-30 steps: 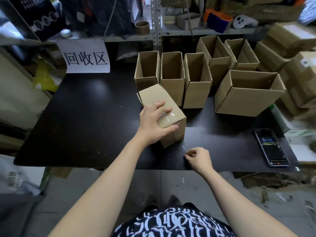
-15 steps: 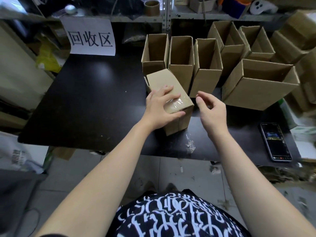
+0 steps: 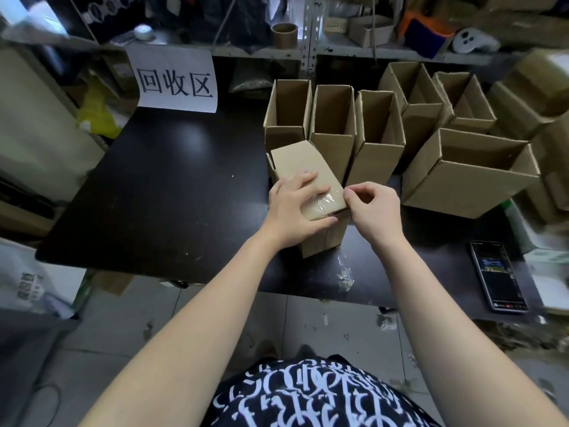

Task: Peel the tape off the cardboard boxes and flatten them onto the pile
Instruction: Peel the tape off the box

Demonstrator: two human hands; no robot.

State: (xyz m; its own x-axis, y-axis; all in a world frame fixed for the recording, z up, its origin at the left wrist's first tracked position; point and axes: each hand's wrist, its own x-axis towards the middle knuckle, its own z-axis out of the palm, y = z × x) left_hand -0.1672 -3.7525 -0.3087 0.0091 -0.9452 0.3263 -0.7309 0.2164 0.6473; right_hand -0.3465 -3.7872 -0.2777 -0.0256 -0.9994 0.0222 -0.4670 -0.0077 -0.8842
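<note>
Two bare arms reach forward, hands close together on one box [image 3: 295,158]

The left hand [image 3: 295,208] lies palm-down on the box's top, fingers [image 3: 303,180] straight and slightly spread, thumb stretched along the near edge. The right hand [image 3: 374,211] is just beside it, back upward, fingers curled, thumb and forefinger pinching the tape [image 3: 323,201] at the box's right top edge. The left forearm [image 3: 200,309] and right forearm [image 3: 431,303] are bare and angle inward from the lower corners
</note>
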